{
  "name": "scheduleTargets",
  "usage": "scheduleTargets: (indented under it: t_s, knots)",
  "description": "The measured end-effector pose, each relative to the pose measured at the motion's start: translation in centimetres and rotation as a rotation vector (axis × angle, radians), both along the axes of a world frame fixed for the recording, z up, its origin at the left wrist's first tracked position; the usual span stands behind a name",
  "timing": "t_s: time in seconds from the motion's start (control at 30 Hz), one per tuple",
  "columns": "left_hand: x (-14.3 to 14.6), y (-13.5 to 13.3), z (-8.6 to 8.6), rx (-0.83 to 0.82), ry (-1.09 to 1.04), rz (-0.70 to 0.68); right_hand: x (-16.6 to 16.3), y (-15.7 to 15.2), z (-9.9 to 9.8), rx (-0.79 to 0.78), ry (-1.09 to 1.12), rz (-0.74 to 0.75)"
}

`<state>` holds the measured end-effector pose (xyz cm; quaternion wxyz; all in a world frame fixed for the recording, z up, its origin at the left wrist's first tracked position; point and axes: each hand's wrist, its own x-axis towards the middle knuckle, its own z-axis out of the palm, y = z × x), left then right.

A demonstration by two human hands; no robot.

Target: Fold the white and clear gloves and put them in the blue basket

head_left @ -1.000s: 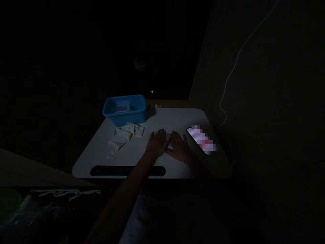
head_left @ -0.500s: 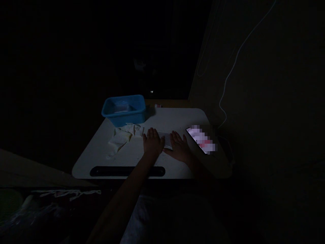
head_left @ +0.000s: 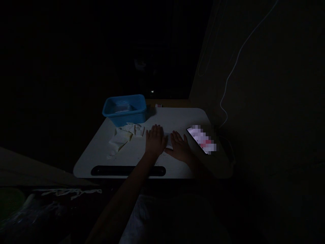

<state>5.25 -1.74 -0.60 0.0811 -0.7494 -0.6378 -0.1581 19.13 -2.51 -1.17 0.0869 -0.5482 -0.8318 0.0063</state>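
The 2 bare hands lie palm-down near the middle of the white bench (head_left: 175, 117), with the thin pale sheet (head_left: 168, 140) on the bench in the gap between them and partly under their fingers. The left hand (head_left: 155, 140) has its grip wide, fingers straight and close together; the right hand (head_left: 180, 147) is likewise flattened out, closed around nothing. In this dim light it is hard to say whether the sheet is paper or film.

The step in hand looks like smoothing. It would go best with 1 palm anchoring an edge while the other strokes outward, with light, even pressure so no crease gets trapped. The crumpled white pieces (head_left: 120, 138) left of the hands and the lit phone (head_left: 195, 135) on the right should stay outside that stroke.
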Motion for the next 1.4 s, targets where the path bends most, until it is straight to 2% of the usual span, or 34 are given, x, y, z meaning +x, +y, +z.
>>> scheduleTargets:
  t_s: [0.13,0.23,0.33,0.5,0.73,1.03,1.4]
  knots:
    - [-0.15,-0.17,0.35,-0.030,0.023,-0.295,-0.04,0.03,0.01,-0.001,0.009,-0.003]
    - [-0.16,-0.04,0.19,-0.137,0.022,-0.363,-0.04,0.02,0.13,-0.017,0.013,0.000]
    - [-0.05,0.20,-0.07,-0.197,0.025,-0.308,-0.01,0.02,0.16,-0.010,0.018,0.000]
    - [0.21,0.35,-0.16,-0.201,0.051,-0.209,0.04,0.10,-0.15,0.018,0.020,-0.002]
    - [0.38,0.16,0.11,-0.164,0.044,-0.079,0.07,0.05,-0.34,0.049,0.013,0.000]
    - [0.35,0.14,-0.26,-0.078,-0.014,0.149,0.10,0.23,-0.28,0.005,-0.017,-0.002]
    - [0.39,0.23,-0.37,-0.090,0.020,0.152,0.46,0.39,-0.01,0.052,0.072,0.013]
